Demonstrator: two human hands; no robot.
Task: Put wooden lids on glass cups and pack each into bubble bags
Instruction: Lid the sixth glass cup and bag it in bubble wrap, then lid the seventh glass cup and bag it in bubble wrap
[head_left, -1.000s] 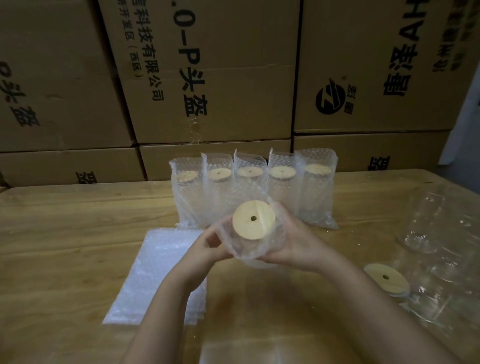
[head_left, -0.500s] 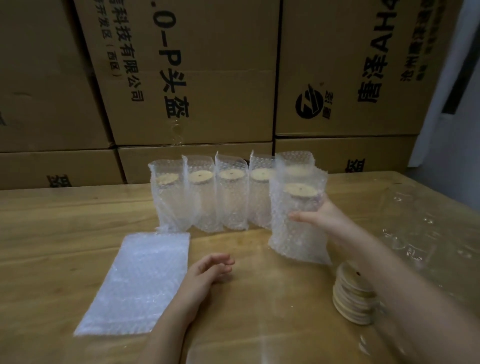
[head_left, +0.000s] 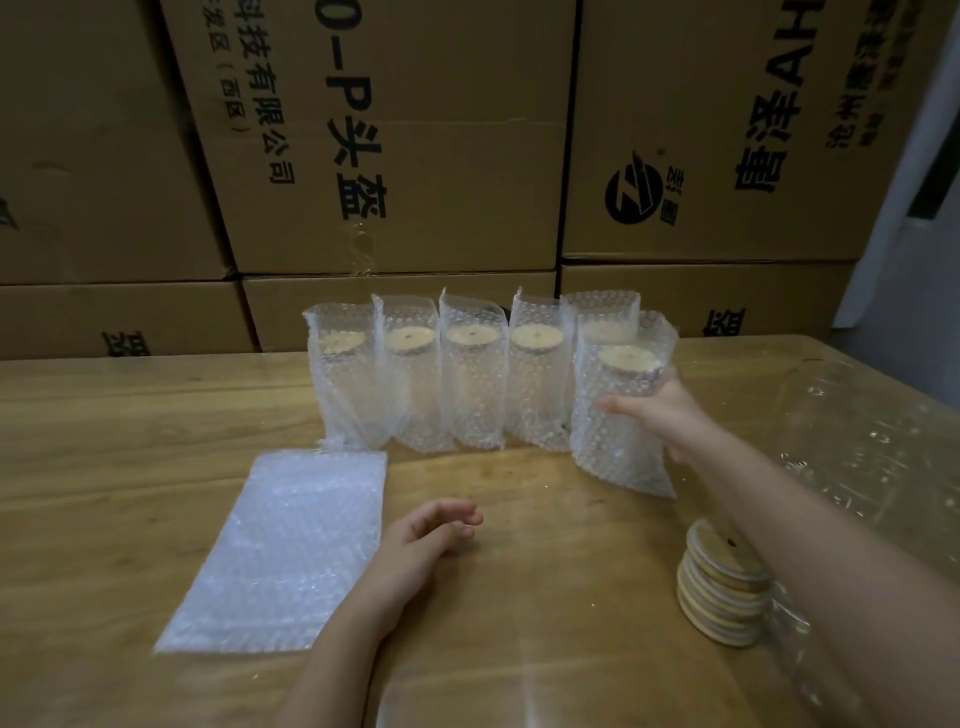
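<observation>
Gripping the newest bagged cup (head_left: 618, 415) high up, near its wooden lid (head_left: 626, 358), the right hand (head_left: 662, 415) has its fingers wrapped round the bubble bag. Cup sits at the right end of the packed row (head_left: 467, 374), just in front of the fifth. Base touching the table (head_left: 104, 441): cannot tell. Idle left hand (head_left: 426, 540) rests on the table, loosely curled, empty.

Risks:
- Slick bag could slip in so high a grip.
- Set down tilted, the cup may topple into the row.
- Right forearm passes over the lid stack (head_left: 722, 587), and a careless pull-back could scatter it.
</observation>
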